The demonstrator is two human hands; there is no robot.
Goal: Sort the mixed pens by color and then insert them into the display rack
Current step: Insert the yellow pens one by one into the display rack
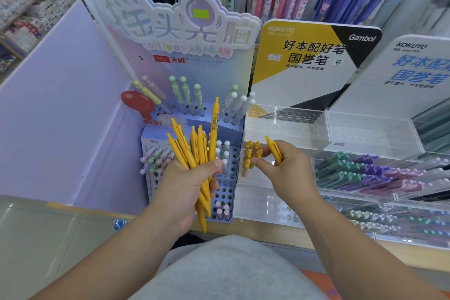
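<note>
My left hand [185,187] grips a fanned bundle of several yellow pens [194,146], tips pointing down past my palm. My right hand [285,165] holds one more yellow pen [274,150] in its curled fingers, while its fingertips reach toward several yellow pens [250,153] standing in the left corner of the clear acrylic display rack [287,126]. That rack sits under a yellow and black KOKUYO sign and has rows of round holes.
A pastel lollipop-pen stand [226,192] with blue perforated tiers stands right behind my left hand. Green, purple and pink pens [365,173] lie in clear trays to the right. A lilac panel [60,109] walls off the left. More pens hang at the back.
</note>
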